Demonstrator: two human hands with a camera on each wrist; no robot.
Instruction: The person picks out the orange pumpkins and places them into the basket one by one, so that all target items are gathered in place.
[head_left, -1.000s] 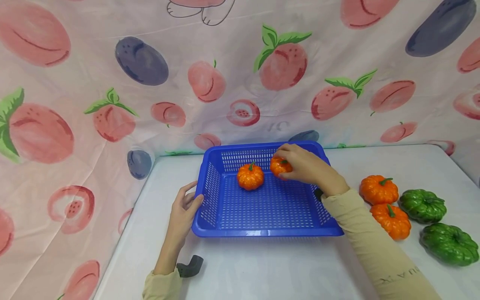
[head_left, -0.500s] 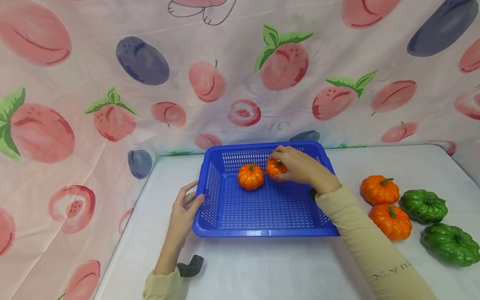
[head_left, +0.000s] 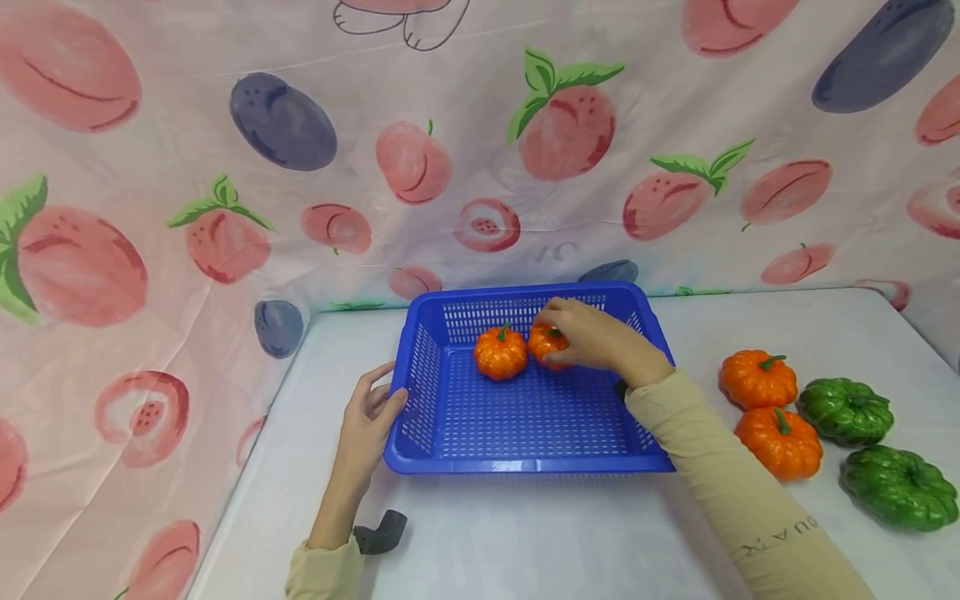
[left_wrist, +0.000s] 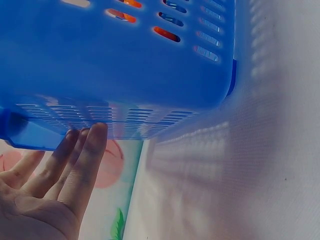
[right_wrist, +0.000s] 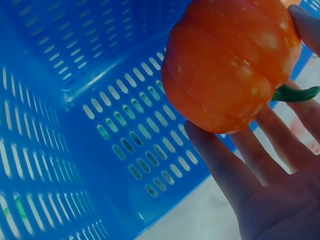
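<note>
In the head view my right hand (head_left: 588, 333) grips a small orange pumpkin (head_left: 546, 343) inside the blue plastic basket (head_left: 525, 465). The right wrist view shows this pumpkin (right_wrist: 230, 65) between the thumb and fingertips, its green stem toward the palm. Just left of it, another orange pumpkin (head_left: 501, 353) sits on the basket floor; the two are very close or touching. My left hand (head_left: 366, 425) holds the basket's left side, thumb on the rim. In the left wrist view its fingers (left_wrist: 85, 165) reach up against the outer wall beneath the rim.
Right of the basket, two orange pumpkins (head_left: 780, 443) and two green pumpkins (head_left: 898, 488) lie on the white table (head_left: 525, 542). A fruit-printed cloth (head_left: 480, 167) hangs behind and at the left. A black strap piece (head_left: 381, 533) shows beside the left wrist.
My right hand has moved left and slightly toward me with the pumpkin, bringing it beside the other one in the basket. The left hand and basket have stayed put.
</note>
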